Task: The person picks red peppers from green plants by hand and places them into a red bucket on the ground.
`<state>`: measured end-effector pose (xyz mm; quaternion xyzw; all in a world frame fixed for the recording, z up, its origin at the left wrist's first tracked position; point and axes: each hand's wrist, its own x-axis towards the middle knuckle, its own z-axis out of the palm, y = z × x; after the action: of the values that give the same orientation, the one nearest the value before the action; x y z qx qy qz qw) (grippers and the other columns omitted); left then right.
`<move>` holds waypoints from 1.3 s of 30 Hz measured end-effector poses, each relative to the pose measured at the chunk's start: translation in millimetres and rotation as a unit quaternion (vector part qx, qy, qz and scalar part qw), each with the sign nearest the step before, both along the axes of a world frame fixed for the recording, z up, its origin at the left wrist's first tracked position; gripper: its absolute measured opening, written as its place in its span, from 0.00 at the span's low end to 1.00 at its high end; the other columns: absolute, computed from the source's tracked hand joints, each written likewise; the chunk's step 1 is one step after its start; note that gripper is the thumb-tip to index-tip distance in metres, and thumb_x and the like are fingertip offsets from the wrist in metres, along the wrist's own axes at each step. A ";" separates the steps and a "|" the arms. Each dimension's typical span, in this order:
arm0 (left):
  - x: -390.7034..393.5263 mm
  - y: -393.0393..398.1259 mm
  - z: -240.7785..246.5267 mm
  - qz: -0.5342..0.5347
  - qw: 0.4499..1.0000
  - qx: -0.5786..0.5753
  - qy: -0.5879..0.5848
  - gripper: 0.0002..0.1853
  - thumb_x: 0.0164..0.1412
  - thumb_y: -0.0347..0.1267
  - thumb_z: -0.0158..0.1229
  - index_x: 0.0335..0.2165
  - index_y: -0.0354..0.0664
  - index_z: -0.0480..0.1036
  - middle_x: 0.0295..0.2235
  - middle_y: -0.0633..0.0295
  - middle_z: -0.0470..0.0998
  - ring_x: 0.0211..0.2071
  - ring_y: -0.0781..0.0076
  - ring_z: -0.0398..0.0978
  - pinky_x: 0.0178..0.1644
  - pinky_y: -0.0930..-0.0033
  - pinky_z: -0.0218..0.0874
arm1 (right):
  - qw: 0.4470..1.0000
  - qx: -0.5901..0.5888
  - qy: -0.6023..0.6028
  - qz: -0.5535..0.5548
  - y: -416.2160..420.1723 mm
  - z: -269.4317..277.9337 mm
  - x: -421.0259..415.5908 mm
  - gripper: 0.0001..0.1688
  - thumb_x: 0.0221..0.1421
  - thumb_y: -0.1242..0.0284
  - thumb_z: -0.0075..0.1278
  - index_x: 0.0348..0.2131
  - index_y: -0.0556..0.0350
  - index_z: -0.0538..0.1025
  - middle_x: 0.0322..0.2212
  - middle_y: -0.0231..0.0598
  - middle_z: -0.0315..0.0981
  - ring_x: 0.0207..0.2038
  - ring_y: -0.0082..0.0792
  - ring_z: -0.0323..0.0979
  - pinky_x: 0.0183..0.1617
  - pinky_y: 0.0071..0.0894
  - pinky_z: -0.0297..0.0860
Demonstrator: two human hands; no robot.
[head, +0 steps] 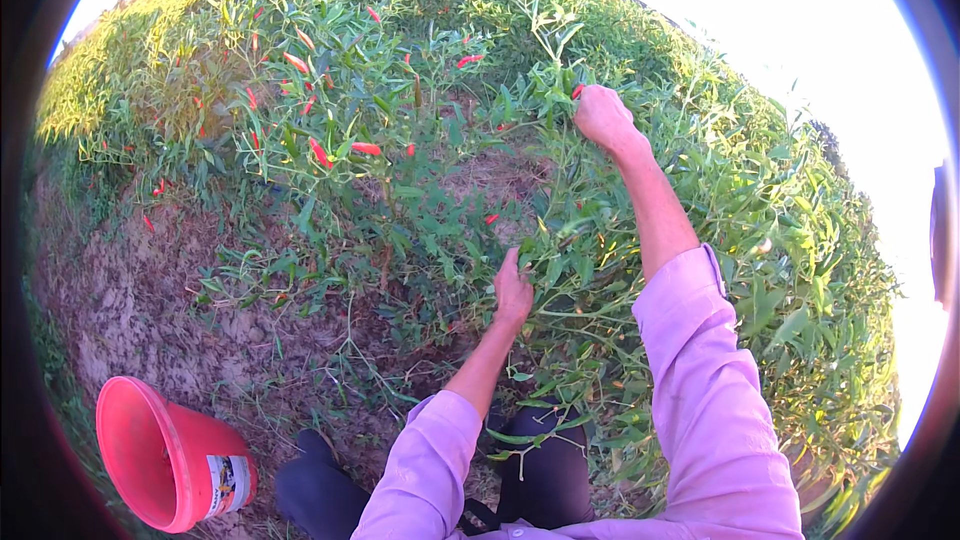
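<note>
My right hand (604,118) is reached far out over the chili plants, its fingers curled at a red chili pepper (578,91). Only a short red part of that pepper shows beside the knuckles. Nearer to me, my left hand (514,289) is in among the leaves of a chili plant (555,262), thumb pointing up. Foliage hides its fingertips, so what it holds is unclear. Left of the hands, red chili peppers (320,153) hang among green ones on another plant (352,105).
A red plastic bucket (139,457) with a printed label stands tilted in view at lower left; a small dark spot shows inside. Dry soil (150,300) lies beyond it. My dark-clothed legs (544,465) are below, with a low branch (525,446) across one knee.
</note>
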<state>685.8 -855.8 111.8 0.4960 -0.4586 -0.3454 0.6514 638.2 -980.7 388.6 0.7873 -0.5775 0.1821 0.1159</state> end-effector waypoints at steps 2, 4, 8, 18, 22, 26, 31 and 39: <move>-1.7 -3.8 -7.9 0.012 1.000 -0.009 -0.008 0.23 0.47 0.14 0.44 0.44 0.40 0.64 0.37 0.46 0.72 0.41 0.46 0.69 0.44 0.62 0.59 | 0.998 0.064 -0.013 0.020 -14.0 4.0 -1.0 0.13 0.43 0.74 0.45 0.30 0.64 0.75 0.32 0.56 0.73 0.30 0.49 0.74 0.33 0.42 0.69; -1.5 -5.6 -13.0 0.016 1.000 -0.015 -0.013 0.23 0.47 0.14 0.45 0.44 0.41 0.64 0.37 0.45 0.72 0.42 0.44 0.69 0.44 0.60 0.59 | 0.978 0.199 -0.057 0.029 -23.1 7.2 0.5 0.13 0.46 0.71 0.47 0.29 0.64 0.75 0.29 0.53 0.74 0.22 0.44 0.74 0.26 0.38 0.68; -5.0 -7.3 -11.8 0.006 0.999 -0.026 -0.025 0.22 0.47 0.16 0.46 0.44 0.41 0.65 0.36 0.46 0.72 0.41 0.43 0.68 0.43 0.58 0.59 | 0.859 0.256 -0.443 0.022 -47.3 -5.7 -4.1 0.14 0.54 0.67 0.46 0.29 0.64 0.71 0.17 0.46 0.68 0.15 0.37 0.69 0.18 0.36 0.64; -16.2 -3.2 -35.2 0.042 0.988 -0.097 -0.114 0.26 0.44 0.18 0.46 0.46 0.41 0.63 0.42 0.50 0.70 0.44 0.47 0.67 0.45 0.55 0.60 | 0.698 0.283 -0.645 0.126 -8.4 -10.0 -2.2 0.09 0.58 0.73 0.39 0.28 0.60 0.69 0.13 0.22 0.54 0.10 0.14 0.46 0.10 0.16 0.40; -31.3 7.4 -15.1 0.005 0.992 -0.052 -0.116 0.27 0.44 0.17 0.45 0.46 0.43 0.65 0.42 0.51 0.71 0.44 0.49 0.67 0.46 0.59 0.60 | 0.406 0.315 -0.768 0.383 3.1 7.9 -39.2 0.14 0.61 0.73 0.30 0.27 0.61 0.66 0.11 0.25 0.51 0.08 0.15 0.44 0.07 0.16 0.41; -38.8 10.8 -11.1 -0.005 0.987 -0.006 -0.161 0.28 0.43 0.17 0.45 0.47 0.43 0.63 0.45 0.54 0.69 0.45 0.50 0.66 0.46 0.56 0.60 | 0.330 0.449 -0.653 0.513 63.3 54.5 -22.3 0.16 0.62 0.72 0.28 0.25 0.56 0.65 0.11 0.26 0.52 0.09 0.17 0.46 0.07 0.14 0.42; -43.6 11.8 -21.3 -0.002 0.976 0.001 -0.218 0.24 0.45 0.18 0.47 0.45 0.43 0.63 0.46 0.54 0.68 0.45 0.50 0.66 0.47 0.56 0.61 | 0.702 0.568 -0.286 0.320 81.8 -4.6 63.9 0.10 0.57 0.66 0.42 0.26 0.49 0.68 0.10 0.20 0.54 0.09 0.11 0.49 0.07 0.09 0.43; -50.3 22.6 -20.6 -0.027 0.961 -0.013 -0.274 0.24 0.42 0.18 0.48 0.42 0.42 0.67 0.41 0.55 0.71 0.37 0.51 0.70 0.38 0.56 0.65 | 0.807 0.252 0.533 0.015 -57.1 -113.0 -26.2 0.06 0.32 0.77 0.51 0.18 0.63 0.77 0.20 0.52 0.73 0.23 0.43 0.73 0.26 0.39 0.68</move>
<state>635.5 -833.2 91.2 0.5510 -0.6369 -0.2075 0.4977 612.0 -1037.8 275.6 0.7706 -0.4386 -0.4166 0.2008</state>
